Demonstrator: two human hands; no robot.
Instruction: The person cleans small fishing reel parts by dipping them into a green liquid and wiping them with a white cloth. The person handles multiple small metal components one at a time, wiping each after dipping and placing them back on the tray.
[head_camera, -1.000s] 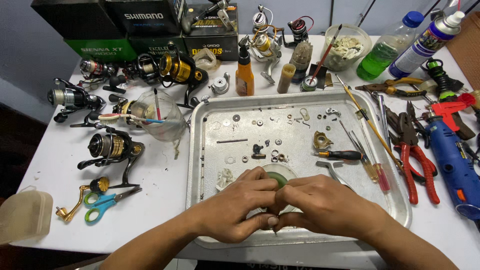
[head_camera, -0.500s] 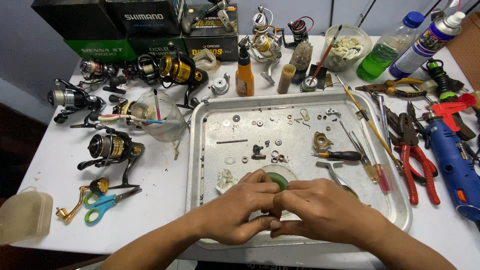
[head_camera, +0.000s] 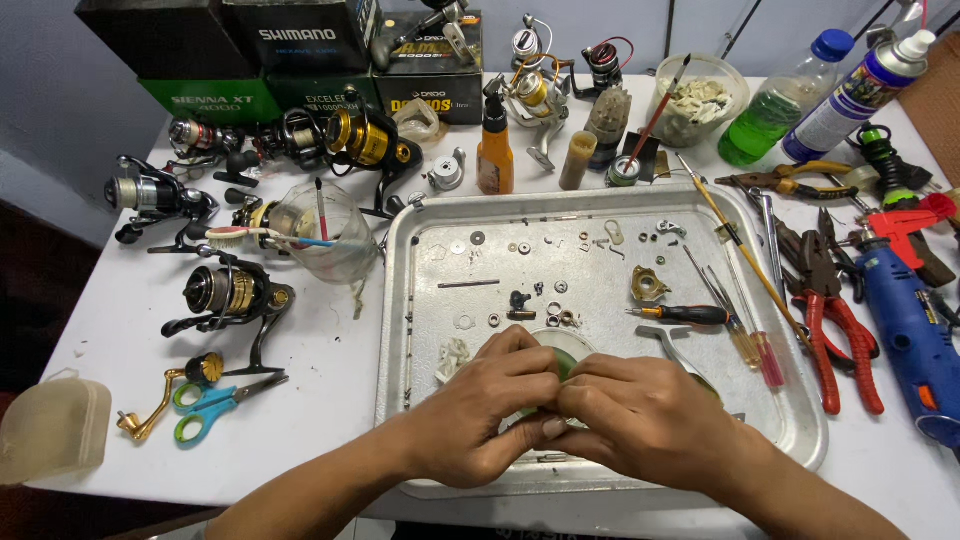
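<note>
One head-worn camera looks steeply down from above the near edge of a white table (head_camera: 330, 400), facing away from the wearer toward 12 o'clock. It sits close enough that the metal tray (head_camera: 600, 215) fills the middle, with the left hand (head_camera: 490, 415) and right hand (head_camera: 645, 420) entering from 6 o'clock. Boxes (head_camera: 300, 50) line the far edge at 11 o'clock; no second view overlaps it.

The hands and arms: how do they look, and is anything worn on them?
The left hand and right hand are bare: no gloves, rings or watch show. Both forearms are uncovered, with no sleeves in view. The fingernails are short and unpainted.
</note>
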